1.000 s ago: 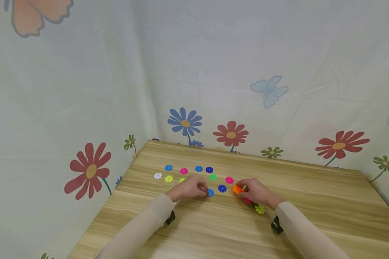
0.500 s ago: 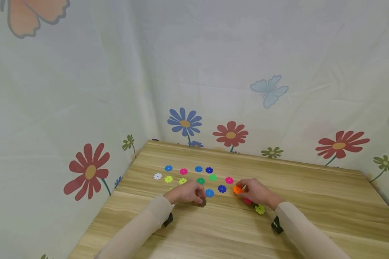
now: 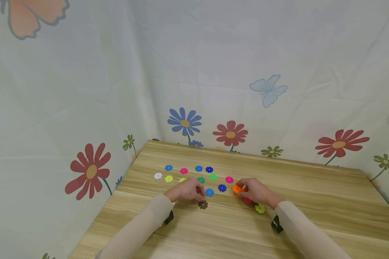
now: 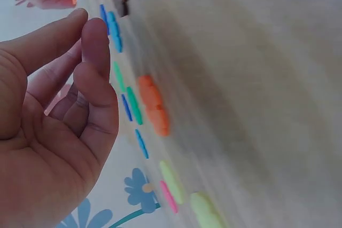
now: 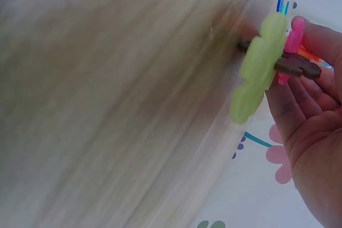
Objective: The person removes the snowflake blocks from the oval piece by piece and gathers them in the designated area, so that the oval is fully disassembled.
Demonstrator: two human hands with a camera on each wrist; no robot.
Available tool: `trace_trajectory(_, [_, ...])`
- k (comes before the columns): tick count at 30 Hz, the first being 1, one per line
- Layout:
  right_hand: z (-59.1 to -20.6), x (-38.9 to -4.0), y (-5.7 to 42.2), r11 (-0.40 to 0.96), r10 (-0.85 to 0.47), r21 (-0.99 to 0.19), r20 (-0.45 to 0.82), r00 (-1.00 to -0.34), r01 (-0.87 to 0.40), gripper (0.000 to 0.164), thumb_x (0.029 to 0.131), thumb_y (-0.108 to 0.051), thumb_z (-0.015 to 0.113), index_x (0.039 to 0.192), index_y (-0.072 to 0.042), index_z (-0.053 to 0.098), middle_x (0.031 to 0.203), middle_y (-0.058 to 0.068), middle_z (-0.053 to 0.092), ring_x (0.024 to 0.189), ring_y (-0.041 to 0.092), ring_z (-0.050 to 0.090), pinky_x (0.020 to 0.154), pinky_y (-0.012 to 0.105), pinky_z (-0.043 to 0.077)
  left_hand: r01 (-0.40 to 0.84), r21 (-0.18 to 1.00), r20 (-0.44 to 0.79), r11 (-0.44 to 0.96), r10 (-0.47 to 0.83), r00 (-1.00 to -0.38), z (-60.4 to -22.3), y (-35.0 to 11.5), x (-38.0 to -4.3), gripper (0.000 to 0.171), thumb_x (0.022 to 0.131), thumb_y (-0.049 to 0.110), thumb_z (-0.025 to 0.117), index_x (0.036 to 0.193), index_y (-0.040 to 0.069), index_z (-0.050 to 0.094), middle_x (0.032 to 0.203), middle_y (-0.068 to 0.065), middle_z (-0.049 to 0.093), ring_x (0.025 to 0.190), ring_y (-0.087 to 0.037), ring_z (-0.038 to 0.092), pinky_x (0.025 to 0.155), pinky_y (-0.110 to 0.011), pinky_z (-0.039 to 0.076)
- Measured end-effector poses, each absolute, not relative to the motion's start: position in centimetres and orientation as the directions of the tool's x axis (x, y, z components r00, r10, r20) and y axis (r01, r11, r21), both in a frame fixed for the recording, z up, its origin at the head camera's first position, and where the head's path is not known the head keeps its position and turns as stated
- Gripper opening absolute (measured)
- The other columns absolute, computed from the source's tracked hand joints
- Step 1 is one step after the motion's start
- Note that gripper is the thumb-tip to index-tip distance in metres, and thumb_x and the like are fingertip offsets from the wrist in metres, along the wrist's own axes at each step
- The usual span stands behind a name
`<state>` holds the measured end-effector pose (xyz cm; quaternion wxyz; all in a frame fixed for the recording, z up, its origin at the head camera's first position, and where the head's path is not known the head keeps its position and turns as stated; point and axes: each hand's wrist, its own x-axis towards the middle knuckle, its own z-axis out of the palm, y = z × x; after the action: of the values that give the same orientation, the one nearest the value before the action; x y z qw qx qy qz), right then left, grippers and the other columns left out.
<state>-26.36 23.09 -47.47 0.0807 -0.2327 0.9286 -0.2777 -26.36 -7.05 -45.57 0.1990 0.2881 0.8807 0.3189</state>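
Note:
My right hand (image 3: 257,190) holds a chain of joined plastic snowflake discs above the table. An orange disc (image 3: 237,189) is at its left end and a yellow-green disc (image 3: 260,208) at its right. Between them, the right wrist view shows a pink disc (image 5: 295,36) at the fingers and a brown disc (image 5: 297,64) slotted across. My left hand (image 3: 186,190) hovers over the loose discs, fingers loosely bent and holding nothing. Just beyond its fingertips, a loose brown disc (image 3: 202,204) lies on the table. Under that hand sits an orange disc (image 4: 153,105), hidden in the head view.
Several loose discs are spread on the wooden table (image 3: 214,237), among them a white disc (image 3: 157,176), a light blue disc (image 3: 209,192), a dark blue disc (image 3: 222,188) and a pink disc (image 3: 229,179). A flower-printed curtain (image 3: 214,54) hangs behind the table.
The left hand has moved slightly toward the front of the table and let go of the brown disc, which now lies below its fingertips. The right hand stays in place with its chain.

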Motion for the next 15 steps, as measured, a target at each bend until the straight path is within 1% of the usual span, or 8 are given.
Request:
trace_trajectory(2, [-47.5, -26.4, 23.1, 0.738, -0.479, -0.55, -0.018, -0.878, -0.391, 0.035, 0.082, -0.023, 0.075, 0.112, -0.007, 0.065, 0.101, -0.001, 0.064, 0.077, 0.011, 0.055, 0.067, 0.025, 0.049, 0.384, 0.672, -0.157, 0.633, 0.629, -0.762, -45.4, -6.9, -26.6, 0.004, 0.084, 0.009, 0.071, 0.087, 0.01, 0.069, 0.083, 0.005, 0.061, 0.074, -0.009, 0.056, 0.065, -0.024, 0.048])
trace_trajectory(6, [-47.6, -26.5, 23.2, 0.743, -0.482, -0.534, -0.01, -0.876, -0.403, 0.035, 0.082, -0.023, 0.075, 0.111, -0.007, 0.066, 0.103, 0.0, 0.065, 0.079, 0.011, 0.056, 0.07, 0.026, 0.049, 0.374, 0.692, -0.135, 0.618, 0.619, -0.774, -45.2, -6.2, -27.1, 0.002, 0.086, 0.008, 0.069, 0.087, 0.007, 0.069, 0.081, 0.001, 0.064, 0.072, -0.016, 0.061, 0.062, -0.025, 0.048])
trace_trajectory(9, [-47.5, -26.3, 23.1, 0.746, -0.48, -0.534, -0.018, -0.877, -0.397, 0.034, 0.083, -0.023, 0.074, 0.112, -0.008, 0.065, 0.103, -0.001, 0.065, 0.08, 0.011, 0.056, 0.07, 0.026, 0.049, 0.36, 0.707, -0.12, 0.609, 0.605, -0.787, -45.1, -5.5, -27.2, 0.006, 0.089, 0.01, 0.065, 0.087, 0.005, 0.069, 0.081, -0.004, 0.067, 0.072, -0.021, 0.064, 0.061, -0.025, 0.048])
trace_trajectory(12, [-47.4, -26.1, 23.0, 0.742, -0.476, -0.547, -0.023, -0.879, -0.388, 0.034, 0.083, -0.022, 0.074, 0.113, -0.008, 0.065, 0.103, -0.001, 0.064, 0.079, 0.011, 0.056, 0.068, 0.025, 0.049, 0.343, 0.708, -0.111, 0.617, 0.578, -0.809, -45.1, -4.5, -27.1, 0.012, 0.091, 0.013, 0.062, 0.088, 0.005, 0.07, 0.081, -0.007, 0.068, 0.07, -0.021, 0.065, 0.059, -0.024, 0.047])
trace_trajectory(15, [-47.5, -26.0, 22.9, 0.732, -0.486, -0.548, -0.005, -0.874, -0.404, 0.033, 0.084, -0.021, 0.073, 0.113, -0.008, 0.065, 0.104, 0.0, 0.064, 0.079, 0.011, 0.056, 0.067, 0.025, 0.049, 0.314, 0.721, -0.111, 0.617, 0.551, -0.827, -45.1, -3.3, -26.9, 0.016, 0.092, 0.016, 0.06, 0.09, 0.004, 0.071, 0.081, -0.009, 0.068, 0.069, -0.02, 0.065, 0.057, -0.023, 0.044])
